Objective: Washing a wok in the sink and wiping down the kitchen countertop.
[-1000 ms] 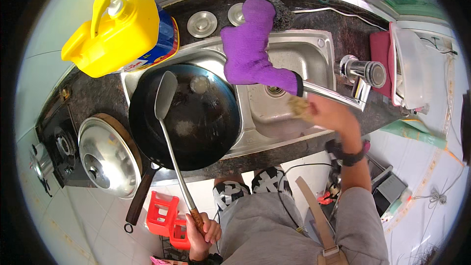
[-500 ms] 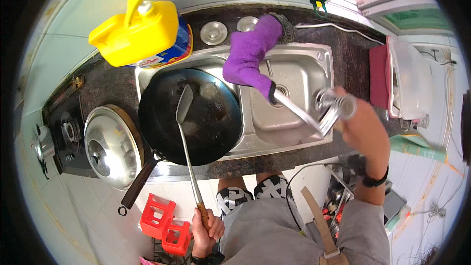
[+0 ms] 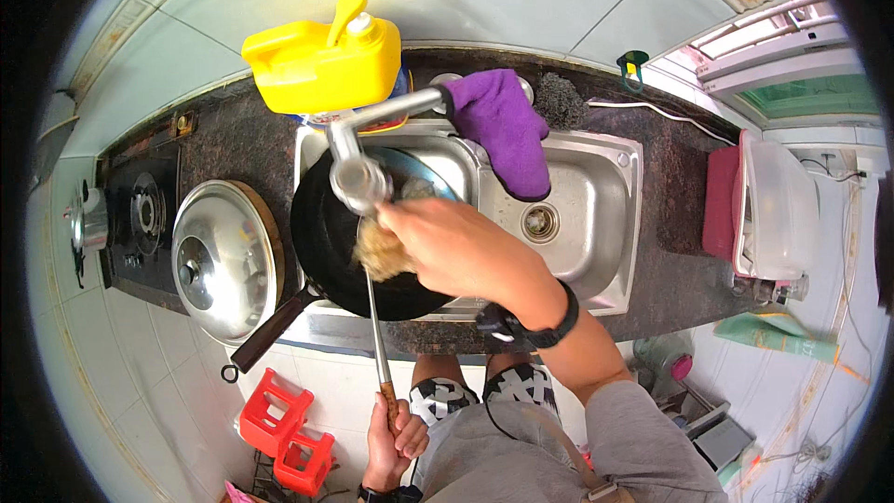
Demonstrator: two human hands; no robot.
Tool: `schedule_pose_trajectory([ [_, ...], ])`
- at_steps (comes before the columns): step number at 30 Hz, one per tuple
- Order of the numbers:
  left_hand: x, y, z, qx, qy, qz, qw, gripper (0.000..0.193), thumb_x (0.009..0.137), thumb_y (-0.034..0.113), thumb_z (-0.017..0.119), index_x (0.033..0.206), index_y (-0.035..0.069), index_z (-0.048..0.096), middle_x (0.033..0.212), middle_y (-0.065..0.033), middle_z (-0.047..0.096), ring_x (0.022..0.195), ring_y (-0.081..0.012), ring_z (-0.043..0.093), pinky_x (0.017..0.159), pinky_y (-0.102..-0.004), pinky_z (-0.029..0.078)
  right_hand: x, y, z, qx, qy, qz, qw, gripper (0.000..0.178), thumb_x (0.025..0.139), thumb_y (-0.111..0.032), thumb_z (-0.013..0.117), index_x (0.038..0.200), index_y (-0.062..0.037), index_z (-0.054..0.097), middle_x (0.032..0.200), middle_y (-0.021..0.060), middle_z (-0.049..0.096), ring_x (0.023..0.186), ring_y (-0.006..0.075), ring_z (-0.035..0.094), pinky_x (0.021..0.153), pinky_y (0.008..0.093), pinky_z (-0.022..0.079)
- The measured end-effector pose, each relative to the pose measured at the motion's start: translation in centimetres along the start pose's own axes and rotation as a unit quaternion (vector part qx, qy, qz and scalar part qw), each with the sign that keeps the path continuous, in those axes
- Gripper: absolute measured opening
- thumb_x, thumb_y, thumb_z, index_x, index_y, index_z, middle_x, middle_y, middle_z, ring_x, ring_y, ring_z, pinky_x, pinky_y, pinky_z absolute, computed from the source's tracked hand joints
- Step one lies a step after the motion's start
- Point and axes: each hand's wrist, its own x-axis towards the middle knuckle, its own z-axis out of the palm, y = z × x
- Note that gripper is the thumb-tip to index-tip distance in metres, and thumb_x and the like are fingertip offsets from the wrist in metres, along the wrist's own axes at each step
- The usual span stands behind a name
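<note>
My left hand [image 3: 398, 428] is closed round the wooden handle of a metal wok spatula [image 3: 378, 326], whose shaft slants up into the wok. The dark wok [image 3: 321, 256] rests over the left sink basin. Above the wok, my right hand [image 3: 466, 247] is closed on a tan, fibrous scrubber [image 3: 384, 253], with its fingers close by the faucet's nozzle end [image 3: 360, 182]. Whether they touch the nozzle, I cannot tell. The nozzle and the scrubber hide the spatula's head. A purple cloth sleeve [image 3: 498, 126] covers part of the jointed faucet.
Left of the wok leans a domed steel lid [image 3: 223, 265], near the wok's protruding handle [image 3: 270, 331]. A yellow jug [image 3: 326, 65] stands behind. The right basin [image 3: 587, 214], a black scouring pad [image 3: 561, 101] and a lidded box [image 3: 773, 205] are to the right. Red stools [image 3: 279, 424] stand below.
The faucet's nozzle end has swung left from the right basin to over the wok. My right hand has moved left along with it. My left hand keeps its grip on the spatula.
</note>
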Motion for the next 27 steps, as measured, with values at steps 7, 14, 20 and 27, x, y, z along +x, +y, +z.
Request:
schedule_pose_trajectory([
  [7, 0.2, 0.7, 0.0, -0.062, -0.021, -0.021, 0.998, 0.060, 0.103, 0.063, 0.030, 0.065, 0.017, 0.038, 0.042, 0.0064, 0.031, 0.033, -0.0086, 0.029, 0.034, -0.0238, 0.026, -3.8, 7.9, -1.9, 0.229, -0.034, 0.027, 0.972, 0.027, 0.078, -0.004, 0.065, 0.104, 0.0023, 0.065, 0.084, 0.0094, 0.068, 0.075, 0.0151, 0.064, 0.071, 0.0332, 0.053],
  [14, 1.4, 1.7, -1.0, -0.210, -0.133, -0.101, 0.963, 0.060, 0.103, 0.061, 0.030, 0.065, 0.015, 0.039, 0.044, 0.0058, 0.030, 0.036, -0.0079, 0.030, 0.034, -0.0248, 0.027, -7.6, 19.7, -2.8, 0.480, 0.178, 0.224, 0.829, 0.044, 0.074, 0.003, 0.065, 0.118, -0.0010, 0.064, 0.097, 0.0042, 0.068, 0.085, 0.0157, 0.065, 0.072, 0.0277, 0.052],
  [20, 2.9, 2.3, -1.0, -0.357, -0.218, -0.150, 0.896, 0.058, 0.104, 0.060, 0.030, 0.070, 0.014, 0.040, 0.045, 0.0048, 0.033, 0.036, -0.0083, 0.032, 0.033, -0.0243, 0.030, -9.0, 26.0, 0.7, 0.627, 0.244, 0.250, 0.697, 0.029, 0.086, -0.005, 0.068, 0.115, -0.0064, 0.064, 0.102, 0.0028, 0.066, 0.092, 0.0168, 0.063, 0.077, 0.0293, 0.052],
  [27, 4.4, 2.9, -0.6, -0.382, -0.232, -0.155, 0.881, 0.058, 0.104, 0.059, 0.030, 0.071, 0.013, 0.041, 0.046, 0.0036, 0.038, 0.036, -0.0090, 0.036, 0.033, -0.0243, 0.033, -6.9, 17.9, 7.6, 0.326, 0.016, 0.236, 0.915, 0.019, 0.080, 0.001, 0.063, 0.098, -0.0014, 0.062, 0.088, -0.0017, 0.062, 0.078, 0.0091, 0.059, 0.070, 0.0255, 0.048],
])
